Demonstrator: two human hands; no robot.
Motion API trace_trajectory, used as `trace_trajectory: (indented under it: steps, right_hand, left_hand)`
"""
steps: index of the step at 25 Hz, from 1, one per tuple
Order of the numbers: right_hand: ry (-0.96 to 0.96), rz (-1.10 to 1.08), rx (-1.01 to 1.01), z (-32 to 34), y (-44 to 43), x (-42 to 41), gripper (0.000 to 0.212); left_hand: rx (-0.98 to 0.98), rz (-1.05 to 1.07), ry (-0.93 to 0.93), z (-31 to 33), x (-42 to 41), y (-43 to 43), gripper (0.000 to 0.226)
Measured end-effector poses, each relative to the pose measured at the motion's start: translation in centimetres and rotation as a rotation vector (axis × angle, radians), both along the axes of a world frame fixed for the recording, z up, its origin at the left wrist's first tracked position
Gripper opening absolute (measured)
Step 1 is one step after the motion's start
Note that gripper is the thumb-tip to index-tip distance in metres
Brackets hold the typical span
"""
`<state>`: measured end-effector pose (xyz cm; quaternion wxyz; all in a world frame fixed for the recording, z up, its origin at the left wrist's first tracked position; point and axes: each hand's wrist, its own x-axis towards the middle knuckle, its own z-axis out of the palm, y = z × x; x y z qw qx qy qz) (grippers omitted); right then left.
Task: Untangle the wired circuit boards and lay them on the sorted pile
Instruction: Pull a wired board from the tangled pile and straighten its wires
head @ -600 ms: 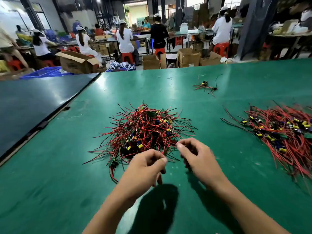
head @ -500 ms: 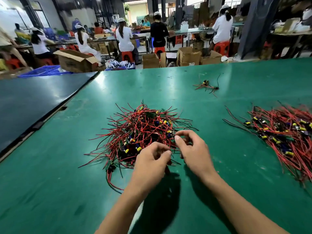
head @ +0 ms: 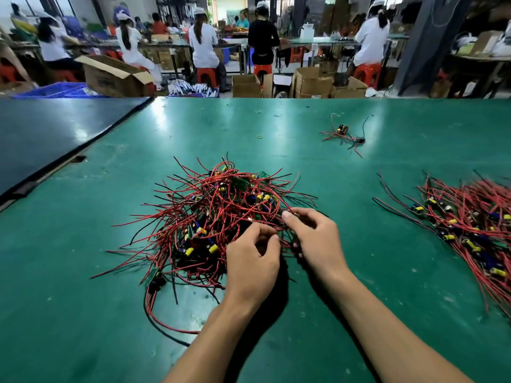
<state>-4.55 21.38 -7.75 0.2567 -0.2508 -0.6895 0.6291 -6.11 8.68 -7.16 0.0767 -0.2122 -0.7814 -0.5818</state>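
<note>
Both hands work near-right edge of tangle (head: 215, 217) on table (head: 83, 327): L hand (head: 253, 261) w/ fingers curled, pinching red wires, R hand (head: 318, 239) just beside it pinching wires btwn thumb & fingers; sorted pile (head: 470, 225) lies well apart at R, stray board (head: 343, 131) farther back.

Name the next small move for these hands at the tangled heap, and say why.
Probably draw one board gently out towards the near edge. The right hand pinches red wires at the near side of the tangled heap. The left hand curls in beside it, its grip hidden, and no board is free yet. The sorted pile waits to the right.
</note>
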Motion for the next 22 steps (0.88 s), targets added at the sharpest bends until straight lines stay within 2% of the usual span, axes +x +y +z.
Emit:
trace_trajectory:
  steps: [4, 7, 10, 11, 13, 15, 17, 18, 22]
  right_hand:
    - [0.131, -0.012, -0.234, 1.4, 0.8, 3.2, 0.007]
    - [0.228, 0.056, -0.388, 2.1, 1.4, 5.7, 0.008]
    - [0.185, 0.187, -0.375, 2.1, 0.6, 7.0, 0.012]
    - [0.157, 0.223, -0.307, 1.9, 0.1, 7.0, 0.010]
    - [0.127, 0.257, -0.188, 1.7, -0.8, 6.9, 0.009]
    - [0.099, 0.257, -0.218, 1.6, -1.2, 6.9, 0.009]
    - [0.080, 0.278, -0.327, 1.7, -1.2, 7.2, 0.012]
    - [0.077, 0.298, -0.346, 1.8, -1.1, 7.4, 0.016]
    - [0.108, 0.340, -0.430, 1.9, -0.4, 7.2, 0.032]
  left_hand:
    - [-0.085, -0.066, 0.106, -0.3, 0.5, 0.0, 0.009]
    - [-0.147, -0.132, 0.168, -0.1, 1.1, -0.1, 0.008]
    - [-0.061, -0.108, 0.117, 0.3, 1.6, -0.4, 0.008]
    - [-0.018, -0.102, 0.053, 0.4, 1.6, -0.4, 0.008]
    - [0.128, -0.145, -0.199, 0.8, 1.8, -0.4, 0.013]
    - [0.311, -0.275, -0.502, 1.3, 2.3, -0.4, 0.024]
    - [0.422, -0.400, -0.722, 2.0, 2.4, -0.6, 0.019]
    - [0.447, -0.441, -0.782, 2.1, 2.3, -0.7, 0.017]
    - [0.503, -0.550, -0.893, 1.8, 1.9, -1.0, 0.031]
